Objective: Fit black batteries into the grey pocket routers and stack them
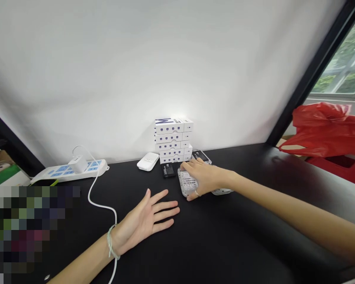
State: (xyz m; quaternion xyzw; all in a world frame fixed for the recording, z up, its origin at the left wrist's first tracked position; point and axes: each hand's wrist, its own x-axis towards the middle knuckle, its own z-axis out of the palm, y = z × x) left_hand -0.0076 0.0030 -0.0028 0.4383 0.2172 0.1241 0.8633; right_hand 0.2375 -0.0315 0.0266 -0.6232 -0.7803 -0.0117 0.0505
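Note:
My left hand is held palm turned inward above the black table, fingers spread, with nothing in it. My right hand reaches across a white pocket-sized device with its back open, thumb at the near edge and fingers at the far edge. A printed label shows inside that device; its right part is hidden by my hand. Beside it lies a black battery. Another white piece shows partly under my right wrist. Behind my fingers is a second open device with a black battery in it.
White boxes are stacked against the wall, with a closed white device to their left. A power strip holds a white charger, whose cable runs toward me. Red plastic bags are at the right.

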